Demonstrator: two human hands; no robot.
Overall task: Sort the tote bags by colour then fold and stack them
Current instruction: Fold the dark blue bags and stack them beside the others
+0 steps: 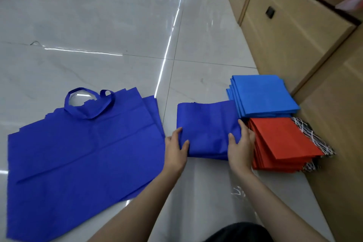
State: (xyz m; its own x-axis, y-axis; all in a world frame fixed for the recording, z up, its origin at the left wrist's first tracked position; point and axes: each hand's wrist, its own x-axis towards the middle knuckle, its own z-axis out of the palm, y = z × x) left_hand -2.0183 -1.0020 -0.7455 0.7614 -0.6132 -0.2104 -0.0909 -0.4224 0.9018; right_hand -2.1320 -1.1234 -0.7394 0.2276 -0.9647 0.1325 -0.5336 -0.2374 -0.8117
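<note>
A folded dark blue tote bag [206,125] lies on the glossy floor in the middle. My left hand [175,150] grips its near left edge, thumb on top. My right hand [240,145] holds its near right edge between thumb and fingers. To the left, several unfolded dark blue tote bags [78,153] lie spread flat in a pile, handles at the far side. On the right sit a stack of folded light blue bags [263,96] and, nearer, a stack of folded red bags [282,141].
Black-and-white patterned bags [312,139] with white cords poke out beside the red stack. Tan cardboard boxes [294,31] line the right side, close against the stacks. White tiled floor [98,25] stretches far ahead. A black item [241,232] sits at the bottom edge.
</note>
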